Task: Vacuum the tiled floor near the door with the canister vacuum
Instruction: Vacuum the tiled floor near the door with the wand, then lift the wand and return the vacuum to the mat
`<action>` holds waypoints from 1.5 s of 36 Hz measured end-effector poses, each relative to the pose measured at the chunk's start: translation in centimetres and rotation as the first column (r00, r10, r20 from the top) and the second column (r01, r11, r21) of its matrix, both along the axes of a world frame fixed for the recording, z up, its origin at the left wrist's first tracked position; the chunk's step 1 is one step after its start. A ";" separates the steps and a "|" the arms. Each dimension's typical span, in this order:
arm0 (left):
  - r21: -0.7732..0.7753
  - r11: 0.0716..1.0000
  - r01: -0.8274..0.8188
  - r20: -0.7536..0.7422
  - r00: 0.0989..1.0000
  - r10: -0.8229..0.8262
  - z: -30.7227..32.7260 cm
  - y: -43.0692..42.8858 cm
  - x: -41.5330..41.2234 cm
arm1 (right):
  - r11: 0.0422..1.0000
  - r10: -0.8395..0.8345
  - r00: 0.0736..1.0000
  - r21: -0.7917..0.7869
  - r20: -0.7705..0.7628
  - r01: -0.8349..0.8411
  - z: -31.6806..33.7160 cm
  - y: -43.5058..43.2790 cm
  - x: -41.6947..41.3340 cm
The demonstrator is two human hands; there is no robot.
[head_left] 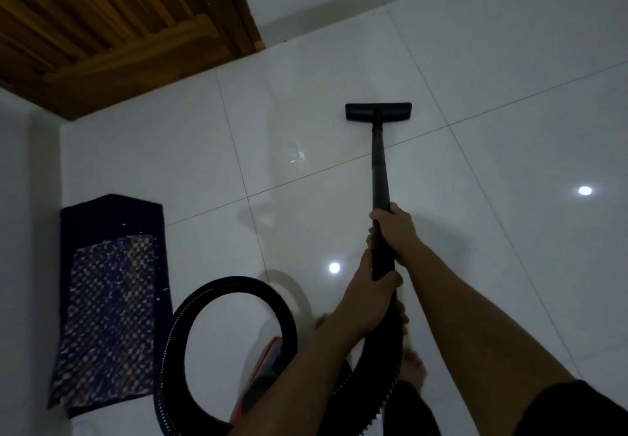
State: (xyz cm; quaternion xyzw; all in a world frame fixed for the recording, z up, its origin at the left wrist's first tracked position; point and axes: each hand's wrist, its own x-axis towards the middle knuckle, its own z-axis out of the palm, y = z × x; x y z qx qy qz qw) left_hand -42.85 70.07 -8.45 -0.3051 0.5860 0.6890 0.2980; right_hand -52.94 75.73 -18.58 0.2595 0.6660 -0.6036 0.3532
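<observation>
A black vacuum wand [380,163] runs away from me to a flat black floor head [378,111] resting on the glossy white tiled floor [492,102]. My right hand [394,228] grips the wand higher up, and my left hand [368,296] grips it just below, where the ribbed black hose [238,286] joins. The hose loops round to the left and back down. Under that loop, a red and dark part of the canister [268,364] shows, mostly hidden by my left forearm. The wooden door [112,27] fills the top left.
A dark blue patterned mat [108,303] lies on the floor at the left, next to a white wall [27,231]. My bare feet [413,367] stand behind the hose. Ceiling lights reflect on the tiles in the middle and at the right.
</observation>
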 end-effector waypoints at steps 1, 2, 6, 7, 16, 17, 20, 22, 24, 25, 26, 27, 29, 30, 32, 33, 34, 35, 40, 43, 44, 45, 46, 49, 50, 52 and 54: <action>0.005 1.000 -0.008 0.004 1.000 0.008 0.0 0.8 -0.1 | 1.000 -0.006 1.000 -0.003 0.001 0.006 0.2 0.8 -0.1; 0.013 1.000 -0.016 0.005 1.000 0.016 0.1 1.6 -0.2 | 1.000 -0.012 1.000 -0.003 0.000 0.012 0.3 1.7 -0.3; 0.053 0.999 0.003 0.012 1.000 -0.003 0.4 5.4 -1.3 | 0.998 -0.045 0.999 0.034 -0.024 0.045 0.6 6.3 -1.2; 0.058 0.998 0.021 0.013 1.000 -0.022 0.4 6.4 -1.6 | 0.997 -0.065 0.998 0.034 -0.024 0.066 0.6 7.6 -1.4; 0.094 0.977 0.192 0.026 0.980 -0.195 0.0 13.7 -2.2 | 0.974 -0.215 0.976 0.070 -0.031 0.217 0.2 17.8 -0.9; 0.105 0.973 0.206 0.030 0.977 -0.210 0.0 14.4 -2.1 | 0.972 -0.225 0.974 0.068 -0.027 0.226 0.1 18.6 -0.6; 0.125 0.960 0.250 0.036 0.966 -0.257 0.2 16.1 -1.4 | 0.969 -0.241 0.970 0.059 -0.012 0.241 0.0 20.7 0.5; 0.133 0.951 0.279 0.043 0.957 -0.286 0.6 16.8 -0.9 | 0.966 -0.255 0.967 0.045 0.001 0.255 0.1 21.5 1.2; 0.152 0.942 0.298 0.061 0.949 -0.310 1.0 16.9 -0.5 | 0.963 -0.268 0.963 0.024 0.017 0.268 0.4 21.9 1.8; 0.166 0.937 0.306 0.075 0.944 -0.321 1.3 16.8 -0.3 | 0.961 -0.277 0.960 0.007 0.028 0.277 0.4 21.9 2.0; 0.182 0.932 0.315 0.090 0.938 -0.334 1.5 16.6 -0.2 | 0.958 -0.286 0.957 -0.013 0.041 0.287 0.5 21.9 2.3; 0.195 0.924 0.330 0.103 0.930 -0.354 1.6 16.2 -0.1 | 0.954 -0.296 0.954 -0.035 0.056 0.298 0.6 21.7 2.5; 0.189 0.900 0.392 0.124 0.900 -0.418 1.6 15.0 0.1 | 0.944 -0.314 0.945 -0.080 0.084 0.321 0.8 21.2 3.0; 0.168 0.887 0.429 0.138 0.881 -0.453 1.7 14.3 0.3 | 0.938 -0.324 0.941 -0.098 0.095 0.332 0.8 20.8 3.3; 0.126 0.859 0.497 0.163 0.843 -0.512 2.1 12.7 0.7 | 0.930 -0.338 0.935 -0.116 0.108 0.350 0.7 20.1 4.0; 0.105 0.841 0.531 0.170 0.823 -0.541 2.4 11.8 0.8 | 0.926 -0.346 0.932 -0.120 0.109 0.357 0.6 19.7 4.4; 0.084 0.821 0.565 0.174 0.803 -0.570 2.8 10.8 1.1 | 0.924 -0.351 0.930 -0.124 0.109 0.363 0.6 19.1 4.9; 0.067 0.799 0.598 0.177 0.781 -0.599 3.3 9.7 1.4 | 0.920 -0.358 0.927 -0.126 0.113 0.371 0.5 18.4 5.3; -0.177 0.536 0.826 0.183 0.563 -0.806 6.6 4.8 3.2 | 0.869 -0.428 0.889 -0.195 0.163 0.455 1.3 14.2 7.5; -0.322 0.392 0.862 0.232 0.473 -0.850 8.2 2.5 4.0 | 0.877 -0.400 0.908 -0.234 0.128 0.419 2.0 11.8 8.7; -0.362 0.382 0.850 0.242 0.481 -0.843 8.6 1.8 4.3 | 0.881 -0.389 0.914 -0.244 0.117 0.406 2.3 11.0 9.1; -0.398 0.386 0.832 0.244 0.501 -0.830 8.8 1.1 4.6 | 0.889 -0.375 0.921 -0.241 0.099 0.388 2.5 10.3 9.4; -0.428 0.400 0.811 0.240 0.529 -0.814 8.9 0.5 4.9 | 0.898 -0.363 0.928 -0.235 0.081 0.372 2.7 9.6 9.8; -0.495 0.464 0.735 0.213 0.620 -0.755 9.3 -1.4 5.7 | 0.959 -0.249 0.967 -0.154 -0.051 0.239 3.2 8.0 11.2; -0.513 0.478 0.712 0.202 0.642 -0.739 9.4 -2.0 5.8 | 0.983 -0.169 0.978 -0.093 -0.119 0.159 3.2 7.7 11.8; -0.533 0.509 0.676 0.178 0.678 -0.713 9.7 -2.9 6.0 | 0.997 0.028 0.963 0.082 -0.268 -0.006 3.6 7.2 13.3; -0.542 0.543 0.641 0.151 0.710 -0.688 9.9 -3.6 6.0 | 0.974 0.141 0.904 0.219 -0.403 -0.054 4.3 7.0 15.1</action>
